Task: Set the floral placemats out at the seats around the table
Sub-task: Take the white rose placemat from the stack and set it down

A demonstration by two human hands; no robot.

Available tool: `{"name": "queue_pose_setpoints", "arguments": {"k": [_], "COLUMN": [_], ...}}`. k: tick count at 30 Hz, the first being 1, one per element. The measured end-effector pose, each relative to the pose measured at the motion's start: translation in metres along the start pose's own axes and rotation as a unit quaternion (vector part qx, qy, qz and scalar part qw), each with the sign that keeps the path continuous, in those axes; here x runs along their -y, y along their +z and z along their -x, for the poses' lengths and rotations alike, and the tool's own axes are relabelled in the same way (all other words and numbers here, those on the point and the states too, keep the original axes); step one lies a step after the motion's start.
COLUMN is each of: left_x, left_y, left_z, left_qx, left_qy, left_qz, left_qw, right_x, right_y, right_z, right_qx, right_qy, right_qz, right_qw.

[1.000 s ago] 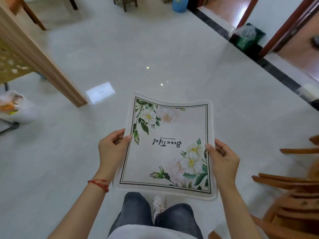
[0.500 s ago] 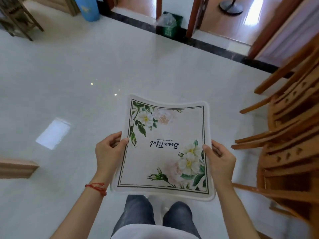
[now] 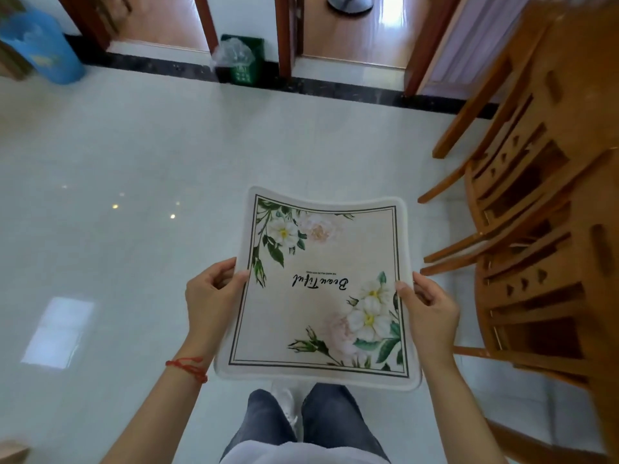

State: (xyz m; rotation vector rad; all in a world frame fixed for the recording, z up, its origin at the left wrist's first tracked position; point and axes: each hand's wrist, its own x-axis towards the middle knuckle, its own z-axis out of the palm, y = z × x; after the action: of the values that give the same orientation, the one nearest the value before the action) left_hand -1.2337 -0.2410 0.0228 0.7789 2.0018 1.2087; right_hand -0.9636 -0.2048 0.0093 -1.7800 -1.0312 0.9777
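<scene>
Carrying step: my left hand (image 3: 214, 296) and right hand (image 3: 427, 313) pinch opposite edges of the floral placemat (image 3: 321, 296), held flat between them above the floor, wooden chairs (image 3: 536, 229) right; next, likely find a seat.

Open pale floor (image 3: 140, 169) fills the left and centre of the frame, with nothing standing on it between the person and the far wall. Wooden chairs (image 3: 536, 229) crowd the whole right side, their legs and rails reaching toward the middle, close beside the right hand (image 3: 430, 316). At the top, a green bin (image 3: 243, 61) stands against the dark threshold between two doorways, and a blue bin (image 3: 40, 45) sits in the upper left corner. The mat (image 3: 321, 296), held in both hands, spans the lower centre above the legs.
</scene>
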Motion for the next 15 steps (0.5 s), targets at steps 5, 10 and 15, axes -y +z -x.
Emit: {"name": "queue_pose_setpoints", "arguments": {"k": [5, 10, 15], "left_x": [-0.029, -0.073, -0.107], "left_y": [0.047, 0.096, 0.134], "left_z": [-0.057, -0.113, -0.162], "left_qx": [0.018, 0.017, 0.022], "left_qy": [0.007, 0.015, 0.020], "left_qz": [0.006, 0.005, 0.004], "left_qw": [1.000, 1.000, 1.000], "right_x": [0.022, 0.052, 0.079], "right_y": [0.013, 0.024, 0.035], "right_z": [-0.070, -0.146, -0.210], "right_qx": [-0.017, -0.013, -0.016], "right_qy": [0.009, 0.011, 0.009], "right_qz": [-0.021, -0.030, -0.038], "right_qw": [1.000, 0.999, 0.999]}}
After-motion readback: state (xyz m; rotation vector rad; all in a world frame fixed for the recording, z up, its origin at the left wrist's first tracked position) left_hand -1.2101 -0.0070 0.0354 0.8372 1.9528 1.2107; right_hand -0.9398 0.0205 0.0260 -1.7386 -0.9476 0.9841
